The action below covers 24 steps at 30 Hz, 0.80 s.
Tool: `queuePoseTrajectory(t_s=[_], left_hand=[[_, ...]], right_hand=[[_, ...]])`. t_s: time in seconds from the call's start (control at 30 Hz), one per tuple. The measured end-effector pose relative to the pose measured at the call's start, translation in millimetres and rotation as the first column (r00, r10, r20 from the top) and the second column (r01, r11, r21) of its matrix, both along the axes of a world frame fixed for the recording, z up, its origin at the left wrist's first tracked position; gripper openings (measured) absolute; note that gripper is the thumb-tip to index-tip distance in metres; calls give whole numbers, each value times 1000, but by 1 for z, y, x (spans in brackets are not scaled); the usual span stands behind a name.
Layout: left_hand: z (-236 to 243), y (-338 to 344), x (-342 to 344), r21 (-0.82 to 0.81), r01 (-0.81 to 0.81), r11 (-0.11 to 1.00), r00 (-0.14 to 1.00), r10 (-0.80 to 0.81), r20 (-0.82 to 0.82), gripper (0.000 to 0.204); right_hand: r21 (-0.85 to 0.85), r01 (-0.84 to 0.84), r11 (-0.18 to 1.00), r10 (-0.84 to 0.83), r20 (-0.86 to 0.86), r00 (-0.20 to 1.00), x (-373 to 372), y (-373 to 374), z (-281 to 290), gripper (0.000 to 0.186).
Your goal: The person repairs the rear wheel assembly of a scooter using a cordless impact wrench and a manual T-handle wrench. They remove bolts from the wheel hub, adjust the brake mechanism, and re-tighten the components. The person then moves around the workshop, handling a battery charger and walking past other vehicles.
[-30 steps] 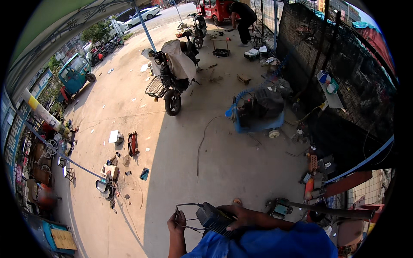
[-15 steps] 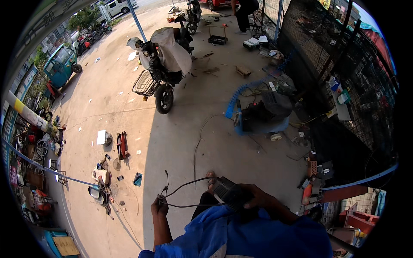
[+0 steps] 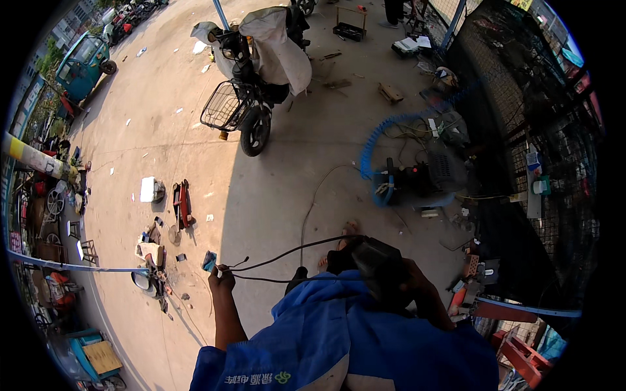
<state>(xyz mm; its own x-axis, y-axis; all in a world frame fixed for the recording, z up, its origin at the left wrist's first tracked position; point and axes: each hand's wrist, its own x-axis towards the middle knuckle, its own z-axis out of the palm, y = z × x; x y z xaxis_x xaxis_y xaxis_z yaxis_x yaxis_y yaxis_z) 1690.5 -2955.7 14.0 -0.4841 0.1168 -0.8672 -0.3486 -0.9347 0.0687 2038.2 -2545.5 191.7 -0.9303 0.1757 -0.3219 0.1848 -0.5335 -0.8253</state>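
Observation:
In front of my blue jacket (image 3: 313, 326) I hold a black, ribbed charger (image 3: 377, 259) with my right hand (image 3: 412, 279), whose fingers wrap round its right end. Two black cables (image 3: 297, 249) run from the charger across to the left. Farther out on that side, my left hand (image 3: 222, 279) is closed on the cable ends. A short plug end (image 3: 245, 260) sticks out just beyond its fingers. My sandalled feet (image 3: 349, 229) show partly behind the charger.
An electric scooter (image 3: 254, 130) with a front basket stands ahead. A blue air compressor (image 3: 417, 186) with a coiled hose (image 3: 368, 150) is at the right, near a mesh fence (image 3: 515, 98). Scattered parts (image 3: 153, 260) lie on the left. A thin cord (image 3: 306, 218) crosses the floor.
My left hand has moved left and the charger right, so the cables stretch longer and straighter between them. The view has shifted, and the person in the distance is now mostly cut off.

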Motion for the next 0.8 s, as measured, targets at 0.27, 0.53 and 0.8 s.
queuePoseTrajectory(t_s=[0.27,0.53,0.8], left_hand=[[-31,11,-59,-152,-4,988,997,15,74,30],[31,184,-140,-170,164,972,982,-177,-66,31],[86,385,-200,-291,546,785,668,-618,-415,20]], right_hand=[[-106,244,964,-247,-22,969,-94,112,-30,87],[-167,483,860,-456,175,873,-158,242,-108,83],[-283,626,726,-638,64,768,-243,325,-79,68]])
